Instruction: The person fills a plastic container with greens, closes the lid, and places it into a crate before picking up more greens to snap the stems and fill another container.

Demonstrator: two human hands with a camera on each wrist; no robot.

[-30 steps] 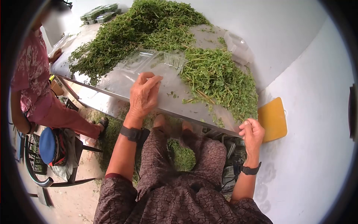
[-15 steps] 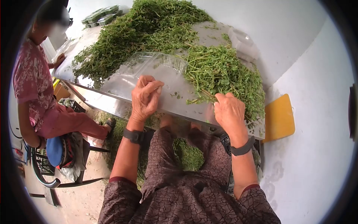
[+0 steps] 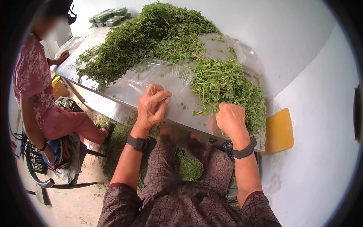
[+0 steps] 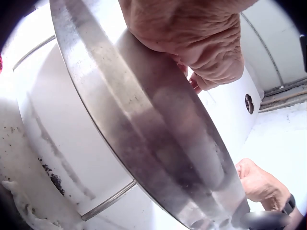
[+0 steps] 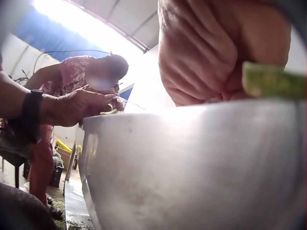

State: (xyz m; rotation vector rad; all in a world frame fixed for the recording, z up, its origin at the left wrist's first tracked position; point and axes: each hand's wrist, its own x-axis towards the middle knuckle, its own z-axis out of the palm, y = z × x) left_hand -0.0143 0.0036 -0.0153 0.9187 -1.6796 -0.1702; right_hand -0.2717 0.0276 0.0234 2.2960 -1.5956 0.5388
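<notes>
My left hand hovers by the steel table's front edge, fingers curled and thumb tip against the index finger; nothing clearly shows in it. My right hand is a fist, knuckles up, over the same edge, in front of the lighter green stem pile; its underside is hidden. In the right wrist view a blurred green stem lies beside the fist, though whether it is held cannot be told. Beyond my left hand rests an open clear plastic container. A darker heap of greens spreads behind it.
Filled clear boxes stack at the back left. Another clear container stands at right against the wall. A person in pink stands at left, one hand on the table, near a chair. A yellow board stands right of the table.
My right hand went from beyond the right front edge inward to the stem pile, then drew slightly down toward the table edge. My left hand stays curled, shifted a little right and down.
</notes>
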